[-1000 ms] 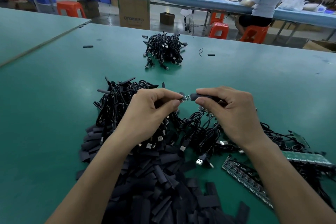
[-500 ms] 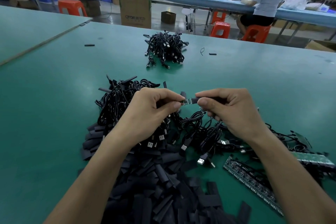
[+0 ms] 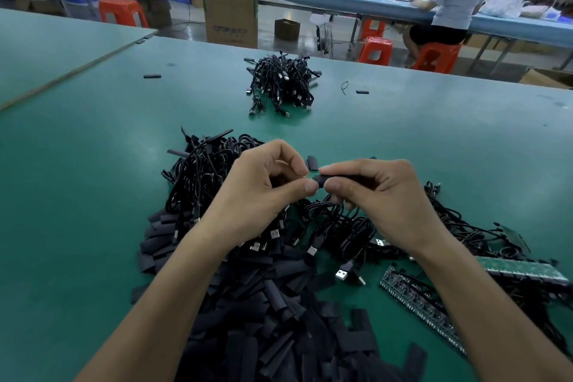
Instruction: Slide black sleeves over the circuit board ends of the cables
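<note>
Fingers (image 3: 310, 187) pinch above the cable heap (image 3: 341, 226) on the bench (image 3: 93, 164): left hand (image 3: 263, 192) grips the hidden board end, right hand (image 3: 381, 195) grips the sleeve (image 3: 333, 178). Best keep both aligned and push straight.

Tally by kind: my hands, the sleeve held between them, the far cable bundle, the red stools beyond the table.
Hands: 2 (left hand, right hand)
Held sleeve: 1
Far cable bundle: 1
Red stools: 4
Total: 8
</note>
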The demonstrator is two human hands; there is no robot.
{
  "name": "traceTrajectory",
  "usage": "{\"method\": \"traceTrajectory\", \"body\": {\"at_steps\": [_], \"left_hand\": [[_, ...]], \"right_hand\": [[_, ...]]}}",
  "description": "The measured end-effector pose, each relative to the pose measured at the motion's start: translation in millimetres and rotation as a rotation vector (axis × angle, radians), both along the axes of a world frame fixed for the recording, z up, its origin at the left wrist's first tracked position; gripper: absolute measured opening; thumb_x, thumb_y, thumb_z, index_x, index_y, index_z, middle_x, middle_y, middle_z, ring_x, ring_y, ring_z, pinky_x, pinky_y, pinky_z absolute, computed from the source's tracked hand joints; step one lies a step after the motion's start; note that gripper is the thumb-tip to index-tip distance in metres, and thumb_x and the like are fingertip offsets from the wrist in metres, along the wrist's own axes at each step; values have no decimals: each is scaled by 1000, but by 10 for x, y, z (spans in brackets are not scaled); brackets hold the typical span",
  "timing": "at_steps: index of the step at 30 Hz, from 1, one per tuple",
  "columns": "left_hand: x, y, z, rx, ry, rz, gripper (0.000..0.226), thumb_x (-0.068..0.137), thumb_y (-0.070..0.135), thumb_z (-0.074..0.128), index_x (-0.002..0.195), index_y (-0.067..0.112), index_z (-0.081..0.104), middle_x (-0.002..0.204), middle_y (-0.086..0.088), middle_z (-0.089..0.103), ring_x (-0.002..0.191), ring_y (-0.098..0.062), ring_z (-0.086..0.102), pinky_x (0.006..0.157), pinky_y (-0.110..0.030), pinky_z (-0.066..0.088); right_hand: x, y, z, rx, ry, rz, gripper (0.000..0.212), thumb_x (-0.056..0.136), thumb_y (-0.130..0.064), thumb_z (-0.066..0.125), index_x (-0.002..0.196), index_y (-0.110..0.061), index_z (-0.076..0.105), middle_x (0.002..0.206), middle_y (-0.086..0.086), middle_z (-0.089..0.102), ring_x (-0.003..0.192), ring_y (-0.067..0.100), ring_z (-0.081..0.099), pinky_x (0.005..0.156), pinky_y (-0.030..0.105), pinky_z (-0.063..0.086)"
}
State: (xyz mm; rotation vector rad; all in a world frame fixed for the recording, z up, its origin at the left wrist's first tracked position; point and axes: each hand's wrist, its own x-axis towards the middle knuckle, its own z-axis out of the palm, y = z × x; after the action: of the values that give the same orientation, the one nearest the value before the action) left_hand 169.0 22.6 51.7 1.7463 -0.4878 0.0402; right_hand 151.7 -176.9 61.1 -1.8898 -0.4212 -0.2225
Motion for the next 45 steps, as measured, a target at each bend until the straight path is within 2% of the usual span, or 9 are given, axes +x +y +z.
{"method": "traceTrajectory", "body": {"at_steps": [3,6,13,18,26,33,37,42,45], "left_hand": [[5,5,-9,19,39,20,15,86,19,78,90,19,64,75,3,75,65,-12,64,66,-26,52],[18,19,-29,77,44,56,9,88,27,76,88,21,69,76,4,76,71,-20,71,70,-38,58],[35,48,-33,113,63,73,14,92,26,72,78,24,71,72,4,74,62,-7,66,64,-27,56],[14,61,-7,71,48,77,17,88,22,76,72,21,70,69,0,74,60,-12,66,63,-32,57],[23,46,-15,115,70,62,15,91,28,72,79,19,76,71,3,75,61,-7,65,63,-25,55],[9,37,-7,108,69,-18,12,92,20,72,81,16,76,71,2,75,60,-6,64,59,-18,50],[7,12,-26,97,75,-23,11,92,18,71,82,15,76,71,1,75,60,-6,65,60,-17,49],[29,17,-48,58,104,-22,15,94,19,70,81,18,77,75,-1,76,64,-10,67,63,-24,54],[29,-7,-57,29,92,-7,14,94,19,69,82,20,77,77,0,77,66,-9,69,68,-26,57]], "right_hand": [[0,0,-14,54,26,-19,15,80,-21,73,94,-21,78,80,3,76,67,17,71,62,24,56],[18,-8,-22,50,28,-49,12,85,-9,74,93,-16,78,75,6,75,64,19,70,60,22,54],[9,5,-18,66,8,-73,11,87,-6,73,90,-15,78,72,5,74,61,19,69,56,20,53],[6,32,-26,122,10,-79,10,85,-9,73,90,-18,77,73,7,74,59,19,69,54,21,53],[-15,16,2,133,6,-32,17,79,-24,72,93,-17,77,74,6,74,61,17,69,55,20,53],[-10,19,-18,56,-11,-19,17,83,-14,75,97,-24,77,80,4,77,67,20,71,61,23,55],[-32,52,-10,42,-19,-37,23,77,-29,73,99,-24,77,81,1,77,66,19,71,61,24,56],[-18,92,-15,177,-45,-177,32,78,-19,80,107,-31,70,78,-3,76,66,12,71,62,19,55],[-19,150,-39,286,-82,-278,24,81,-14,80,100,-26,73,81,-4,77,71,14,74,64,18,56]]}}
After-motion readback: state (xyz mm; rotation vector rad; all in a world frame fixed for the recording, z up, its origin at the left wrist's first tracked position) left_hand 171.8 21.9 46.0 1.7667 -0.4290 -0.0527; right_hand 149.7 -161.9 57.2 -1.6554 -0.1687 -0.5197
